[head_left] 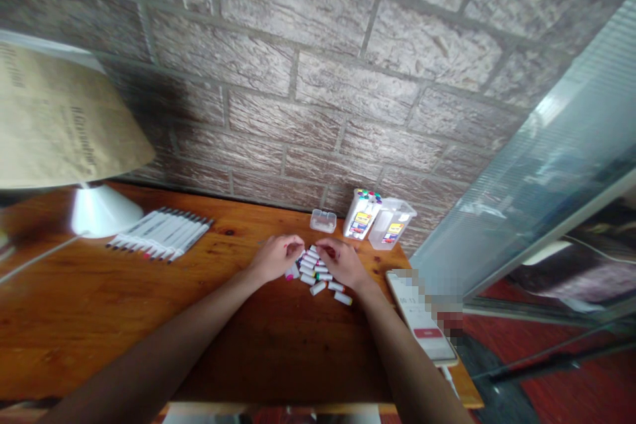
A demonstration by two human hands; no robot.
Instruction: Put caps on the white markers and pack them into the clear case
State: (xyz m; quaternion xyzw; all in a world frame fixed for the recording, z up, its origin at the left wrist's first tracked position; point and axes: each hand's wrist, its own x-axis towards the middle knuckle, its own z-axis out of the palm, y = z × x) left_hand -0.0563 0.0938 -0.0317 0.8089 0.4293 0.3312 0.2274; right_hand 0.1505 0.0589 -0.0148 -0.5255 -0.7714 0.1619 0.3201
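Note:
A pile of short white marker caps (322,276) with coloured ends lies on the wooden table. At its left edge is my left hand (275,258), fingers curled in a pinch; whatever is between the fingertips is too small to make out. Just below those fingers a whitish piece with a pink end (290,274) rests against the pile. From the right, my right hand (344,261) reaches over the caps with its thumb and fingers bent together. Its fingertips touch or hover over the upper caps, and what they hold is hidden.
A row of white markers (161,233) lies left, beside a lamp (102,209). Behind the hands stand a small clear box (322,220), a case of markers (362,214) and a clear case (390,225). A phone (422,318) lies at the right edge, before a brick wall (318,79).

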